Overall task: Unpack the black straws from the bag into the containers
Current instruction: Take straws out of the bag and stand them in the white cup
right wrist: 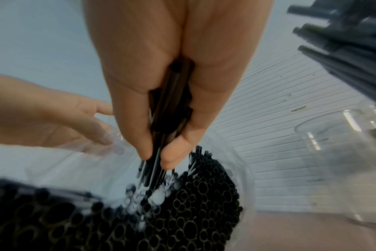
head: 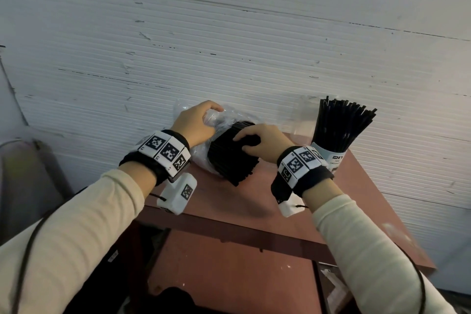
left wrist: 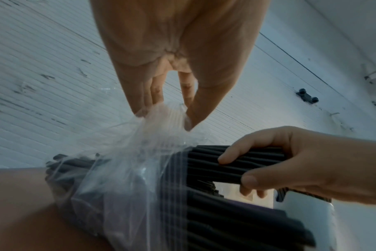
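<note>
A clear plastic bag [head: 204, 150] [left wrist: 127, 178] full of black straws [head: 229, 158] [right wrist: 193, 212] lies on the reddish table [head: 229, 206], its open end towards me. My left hand [head: 198, 122] [left wrist: 163, 112] pinches the bag's bunched plastic at the far end. My right hand [head: 257, 143] [right wrist: 157, 156] grips a small bundle of straws [left wrist: 236, 163] at the top of the pile, fingers and thumb curled round them. A white container [head: 328, 158] at the right holds a fan of upright black straws [head: 339, 125] [right wrist: 344, 42].
A clear, empty plastic container [right wrist: 337, 144] [head: 303, 115] stands at the back beside the filled one. A white ribbed wall [head: 229, 46] rises right behind the table. The table's front edge [head: 229, 232] runs below my wrists, with a lower shelf beneath.
</note>
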`<state>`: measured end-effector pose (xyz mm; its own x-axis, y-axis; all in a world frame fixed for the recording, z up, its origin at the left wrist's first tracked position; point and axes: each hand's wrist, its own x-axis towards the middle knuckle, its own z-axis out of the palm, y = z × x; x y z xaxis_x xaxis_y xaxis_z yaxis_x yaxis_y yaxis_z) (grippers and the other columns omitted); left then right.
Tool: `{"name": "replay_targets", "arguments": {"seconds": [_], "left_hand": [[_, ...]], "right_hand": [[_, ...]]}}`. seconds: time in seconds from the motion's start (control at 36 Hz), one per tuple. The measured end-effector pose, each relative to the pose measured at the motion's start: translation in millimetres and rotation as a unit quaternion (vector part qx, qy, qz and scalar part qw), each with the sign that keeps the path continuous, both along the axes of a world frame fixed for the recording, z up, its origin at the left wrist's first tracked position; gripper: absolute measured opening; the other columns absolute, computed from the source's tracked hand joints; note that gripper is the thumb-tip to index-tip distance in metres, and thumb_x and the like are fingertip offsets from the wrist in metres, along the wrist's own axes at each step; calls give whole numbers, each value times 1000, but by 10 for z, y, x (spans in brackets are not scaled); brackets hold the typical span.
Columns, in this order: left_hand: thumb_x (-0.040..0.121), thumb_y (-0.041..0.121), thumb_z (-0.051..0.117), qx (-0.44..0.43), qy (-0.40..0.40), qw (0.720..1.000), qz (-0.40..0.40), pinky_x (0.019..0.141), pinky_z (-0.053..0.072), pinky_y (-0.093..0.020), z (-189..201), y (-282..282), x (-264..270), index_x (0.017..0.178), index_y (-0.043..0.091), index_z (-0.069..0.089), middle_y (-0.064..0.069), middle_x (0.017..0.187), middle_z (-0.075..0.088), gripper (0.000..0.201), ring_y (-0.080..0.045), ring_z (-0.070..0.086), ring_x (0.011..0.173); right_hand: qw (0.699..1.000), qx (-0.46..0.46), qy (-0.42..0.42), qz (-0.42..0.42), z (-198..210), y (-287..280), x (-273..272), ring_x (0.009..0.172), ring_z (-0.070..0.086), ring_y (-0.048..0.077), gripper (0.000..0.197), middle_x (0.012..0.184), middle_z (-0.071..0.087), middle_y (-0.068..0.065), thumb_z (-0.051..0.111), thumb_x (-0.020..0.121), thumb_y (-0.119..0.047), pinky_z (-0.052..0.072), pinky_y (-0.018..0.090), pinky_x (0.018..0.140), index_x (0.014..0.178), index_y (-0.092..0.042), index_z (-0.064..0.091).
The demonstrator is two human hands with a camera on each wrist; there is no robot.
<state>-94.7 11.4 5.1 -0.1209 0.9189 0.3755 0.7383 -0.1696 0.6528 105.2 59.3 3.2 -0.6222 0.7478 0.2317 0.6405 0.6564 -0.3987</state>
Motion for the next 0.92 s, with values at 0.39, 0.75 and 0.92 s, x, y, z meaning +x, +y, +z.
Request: {"name": "replay_targets", "arguments": {"seconds": [0.39, 0.75, 0.92], "left_hand": [[66, 34, 84, 28, 252, 955, -152, 112, 34, -38, 28, 19, 645, 142, 25, 40, 2, 145, 43, 88, -18, 39, 133], [86, 29, 67, 50, 171, 963, -203, 79, 51, -35, 160, 59, 1327, 110, 24, 63, 2, 96, 70, 25, -20, 65, 89], [86, 36, 70, 45, -2, 981, -190, 69, 42, -14, 196, 47, 1571, 103, 28, 62, 15, 86, 62, 21, -4, 58, 82]], "right_hand": [[999, -31, -15, -16, 243, -384, 724, 85, 62, 10, 33, 99, 68, -4, 71, 80, -12, 48, 16, 78, 107, -30, 72], [997, 71, 7, 28, 590, -745, 1316, 104, 55, 3, 39, 109, 61, -16, 68, 88, -23, 42, 19, 94, 124, -34, 62], [966, 207, 152, -21, 899, -868, 1435, 105, 55, -1, 35, 116, 58, -12, 64, 91, -33, 41, 12, 90, 126, -31, 59]]}}
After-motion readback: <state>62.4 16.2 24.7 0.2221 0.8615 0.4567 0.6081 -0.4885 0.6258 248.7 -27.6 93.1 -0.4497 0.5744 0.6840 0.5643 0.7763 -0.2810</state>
